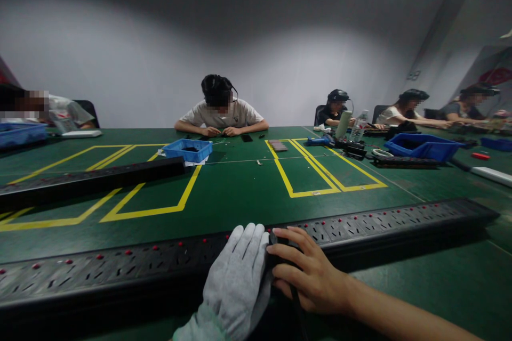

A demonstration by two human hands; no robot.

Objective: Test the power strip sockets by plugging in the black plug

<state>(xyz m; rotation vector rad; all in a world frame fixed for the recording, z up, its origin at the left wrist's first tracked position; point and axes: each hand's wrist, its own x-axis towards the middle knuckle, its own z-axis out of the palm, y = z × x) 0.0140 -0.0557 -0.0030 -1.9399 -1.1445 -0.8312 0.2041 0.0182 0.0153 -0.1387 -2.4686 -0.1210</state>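
A long black power strip (160, 261) with slotted sockets and a row of red dots lies across the table in front of me. My left hand (236, 277), in a grey glove, rests at the middle of the strip with its fingers straight and side by side. Close against it, my bare right hand (306, 266) curls its fingers around a black plug-like piece (273, 237) at the strip. Much of that piece is hidden by my fingers. A dark cord-like line (296, 303) runs down below my right hand.
Another black strip (132, 176) lies at the left. A blue bin (188, 150) stands behind it, and a larger blue bin (424, 146) at the right. A stack of small pieces (278, 145) sits within yellow tape lines. Several people work around the green table (236, 186).
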